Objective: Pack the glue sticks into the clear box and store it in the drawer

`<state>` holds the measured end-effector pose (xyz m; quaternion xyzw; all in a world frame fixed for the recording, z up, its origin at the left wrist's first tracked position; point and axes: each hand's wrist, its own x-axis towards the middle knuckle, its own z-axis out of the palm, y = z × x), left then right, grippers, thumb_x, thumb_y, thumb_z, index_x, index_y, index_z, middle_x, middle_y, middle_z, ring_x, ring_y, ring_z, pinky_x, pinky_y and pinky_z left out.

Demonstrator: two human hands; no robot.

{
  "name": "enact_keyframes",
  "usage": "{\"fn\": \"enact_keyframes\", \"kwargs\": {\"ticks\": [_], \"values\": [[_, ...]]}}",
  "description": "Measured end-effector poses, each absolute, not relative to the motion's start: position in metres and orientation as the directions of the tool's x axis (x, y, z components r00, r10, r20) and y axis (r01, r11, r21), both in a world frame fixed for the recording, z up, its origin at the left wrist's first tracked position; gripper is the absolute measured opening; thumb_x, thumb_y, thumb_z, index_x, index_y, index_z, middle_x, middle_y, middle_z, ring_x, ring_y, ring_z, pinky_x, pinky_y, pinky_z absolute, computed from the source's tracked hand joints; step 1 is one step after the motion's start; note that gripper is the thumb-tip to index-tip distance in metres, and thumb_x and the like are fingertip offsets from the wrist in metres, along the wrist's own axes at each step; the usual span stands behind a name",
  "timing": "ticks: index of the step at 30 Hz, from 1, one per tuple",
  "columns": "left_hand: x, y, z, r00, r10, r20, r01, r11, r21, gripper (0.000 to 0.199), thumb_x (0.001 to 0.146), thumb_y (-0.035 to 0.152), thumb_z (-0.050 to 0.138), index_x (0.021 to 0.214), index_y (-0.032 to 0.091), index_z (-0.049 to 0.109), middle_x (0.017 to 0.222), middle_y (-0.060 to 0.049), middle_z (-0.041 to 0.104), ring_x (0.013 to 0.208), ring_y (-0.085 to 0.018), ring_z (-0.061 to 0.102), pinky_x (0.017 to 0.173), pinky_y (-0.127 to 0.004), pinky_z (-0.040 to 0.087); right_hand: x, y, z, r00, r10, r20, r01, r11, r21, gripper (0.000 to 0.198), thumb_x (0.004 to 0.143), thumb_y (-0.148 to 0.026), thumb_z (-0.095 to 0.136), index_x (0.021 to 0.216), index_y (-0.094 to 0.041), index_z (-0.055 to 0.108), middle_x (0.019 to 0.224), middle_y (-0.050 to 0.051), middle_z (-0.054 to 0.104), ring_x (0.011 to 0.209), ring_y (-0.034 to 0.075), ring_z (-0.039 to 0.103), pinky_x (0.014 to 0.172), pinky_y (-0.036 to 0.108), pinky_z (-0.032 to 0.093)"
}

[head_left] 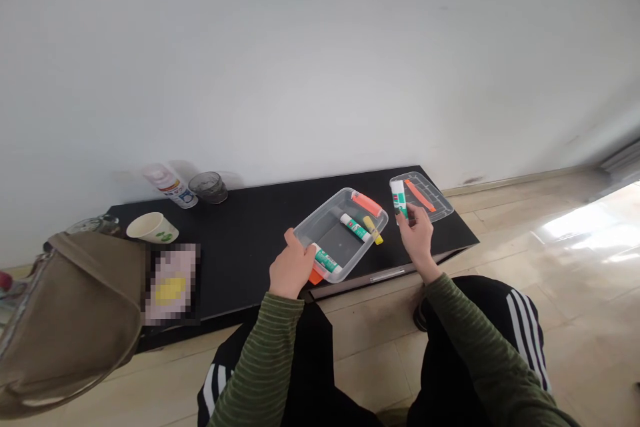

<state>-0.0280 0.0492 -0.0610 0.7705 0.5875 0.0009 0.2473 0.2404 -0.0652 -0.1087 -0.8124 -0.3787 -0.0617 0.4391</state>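
Observation:
My left hand grips the near left rim of a clear plastic box with orange clips. Two green-and-white glue sticks lie in the box, one glue stick at the far right side and another glue stick at the near end. A small yellow item is by the box's right wall; I cannot tell its kind. My right hand holds a third glue stick upright, to the right of the box. Behind it lies the clear lid with an orange strip.
On the black cabinet at the left stand a paper cup, a spray can and a glass ashtray-like bowl. A brown bag covers the left end, beside a blurred-out item. The wall runs behind.

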Motion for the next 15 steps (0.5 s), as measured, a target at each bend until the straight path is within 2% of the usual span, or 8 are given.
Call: {"fn": "enact_keyframes", "kwargs": {"ticks": [3,5,7,10,12,13,15], "values": [[-0.028,0.052,-0.067,0.316,0.904,-0.287,0.905,-0.197,0.377,0.060,0.093,0.041,0.036,0.144,0.013,0.021,0.108,-0.022,0.071,0.101,-0.036,0.069,0.078,-0.040,0.047,0.211,-0.056,-0.074,0.492,0.733,0.470,0.796,-0.159,-0.584,0.035,0.091,-0.041,0.053,0.115,-0.020,0.067,0.099,0.008,0.067,0.091,0.020,0.060,0.082,0.030,0.048],[-0.029,0.054,-0.070,0.328,0.900,-0.287,0.901,-0.207,0.382,0.061,0.093,0.042,0.037,0.144,0.013,0.021,0.106,-0.021,0.071,0.099,-0.036,0.070,0.076,-0.039,0.047,0.189,-0.044,-0.058,0.340,0.864,0.371,0.855,-0.121,-0.503,0.029,0.087,-0.038,0.058,0.108,-0.023,0.071,0.099,0.007,0.069,0.095,0.020,0.062,0.082,0.029,0.048],[-0.029,0.055,-0.072,0.338,0.899,-0.280,0.897,-0.217,0.386,0.061,0.093,0.043,0.037,0.144,0.013,0.021,0.105,-0.021,0.071,0.096,-0.036,0.070,0.074,-0.039,0.046,0.170,-0.028,-0.050,0.224,0.956,0.190,0.910,-0.135,-0.392,0.024,0.084,-0.037,0.061,0.098,-0.022,0.074,0.097,0.007,0.071,0.096,0.023,0.064,0.079,0.030,0.048],[-0.028,0.055,-0.071,0.326,0.904,-0.277,0.901,-0.208,0.382,0.060,0.093,0.043,0.038,0.143,0.013,0.022,0.104,-0.020,0.072,0.097,-0.036,0.070,0.076,-0.039,0.047,0.146,-0.002,-0.051,0.148,0.979,-0.142,0.959,-0.177,-0.219,0.024,0.083,-0.038,0.063,0.085,-0.017,0.075,0.084,0.012,0.072,0.086,0.028,0.068,0.074,0.036,0.049],[-0.027,0.055,-0.069,0.316,0.904,-0.289,0.907,-0.198,0.372,0.059,0.093,0.043,0.038,0.142,0.014,0.023,0.104,-0.020,0.072,0.098,-0.036,0.070,0.077,-0.039,0.047,0.136,0.012,-0.059,0.162,0.941,-0.298,0.956,-0.224,-0.188,0.029,0.085,-0.041,0.064,0.083,-0.014,0.074,0.078,0.014,0.071,0.079,0.030,0.069,0.072,0.039,0.050],[-0.027,0.054,-0.068,0.314,0.902,-0.296,0.909,-0.196,0.368,0.058,0.093,0.043,0.037,0.142,0.014,0.023,0.105,-0.021,0.071,0.099,-0.036,0.070,0.077,-0.040,0.047,0.133,0.018,-0.063,0.172,0.932,-0.319,0.946,-0.247,-0.209,0.031,0.086,-0.042,0.064,0.085,-0.013,0.074,0.078,0.014,0.071,0.078,0.030,0.069,0.072,0.040,0.051],[-0.027,0.054,-0.067,0.312,0.900,-0.303,0.912,-0.195,0.362,0.058,0.093,0.043,0.037,0.142,0.015,0.024,0.106,-0.021,0.071,0.099,-0.037,0.070,0.077,-0.040,0.047,0.128,0.023,-0.072,0.179,0.945,-0.273,0.924,-0.257,-0.284,0.032,0.089,-0.043,0.064,0.096,-0.012,0.072,0.090,0.014,0.072,0.086,0.029,0.069,0.077,0.042,0.053]]}}
